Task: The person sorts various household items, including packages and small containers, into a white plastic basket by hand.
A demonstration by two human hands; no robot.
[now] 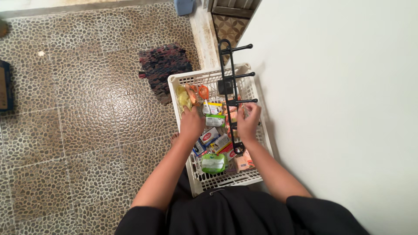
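White lattice-walled plastic basket (pixel 183 82), rectangular, held against the lap, long side running alongside a plain white wall (pixel 339 109). Packed inside: small sachets and packets (pixel 215 140) in mixed colours, a green pouch (pixel 213 162) at the near end, orange-handled scissors (pixel 203 92) and a yellow item (pixel 182 97) at the far end. Black metal hook rack (pixel 230 78) with knobbed pegs laid lengthwise over the basket, far end jutting past the far rim.

Left hand (pixel 192 123) inside the basket, left of the rack, palm down, fingers curled onto packets; grasp not clearly visible. Right hand (pixel 248 122) right of the rack, fingers pinched on a small light packet (pixel 245 110), contents unreadable.

Brown pebble-pattern tiled floor (pixel 78 130) left of the basket. Dark woven mat (pixel 165 65) beyond the basket's far left corner. Pale stone threshold (pixel 204 35) further beyond. Dark object (pixel 5 85), partly cut off, well left of the basket.

Basket's right side close against the wall; open floor to its left.
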